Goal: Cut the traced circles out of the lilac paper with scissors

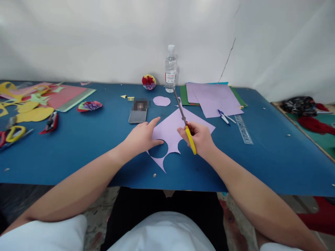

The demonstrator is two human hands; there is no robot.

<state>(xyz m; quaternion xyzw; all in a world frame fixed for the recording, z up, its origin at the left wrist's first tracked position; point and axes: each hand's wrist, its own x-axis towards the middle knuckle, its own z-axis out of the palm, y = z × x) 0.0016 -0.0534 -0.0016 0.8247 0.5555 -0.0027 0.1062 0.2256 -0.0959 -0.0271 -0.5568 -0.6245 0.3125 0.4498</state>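
Observation:
A light purple sheet of paper (171,129) lies on the blue table in front of me, with rounded pieces cut out along its near side. My left hand (142,135) is at its left edge, thumb and fingers apart, the thumb by a round hole. In my right hand (200,137) is a pair of scissors (190,139) with yellow on the handle, held over the sheet with the blades pointing away from me. The blades (179,106) look closed together. Beyond the sheet lie purple cut-out rounds (161,101) and a phone (138,113).
A water bottle (170,69) and a colourful paper ball (149,82) stand at the back. Stacked paper (214,99), pens (226,118) and a clear ruler (244,129) are on the right. Yellow scraps (35,114), a red cutter (49,122) and other scissors (15,134) lie left.

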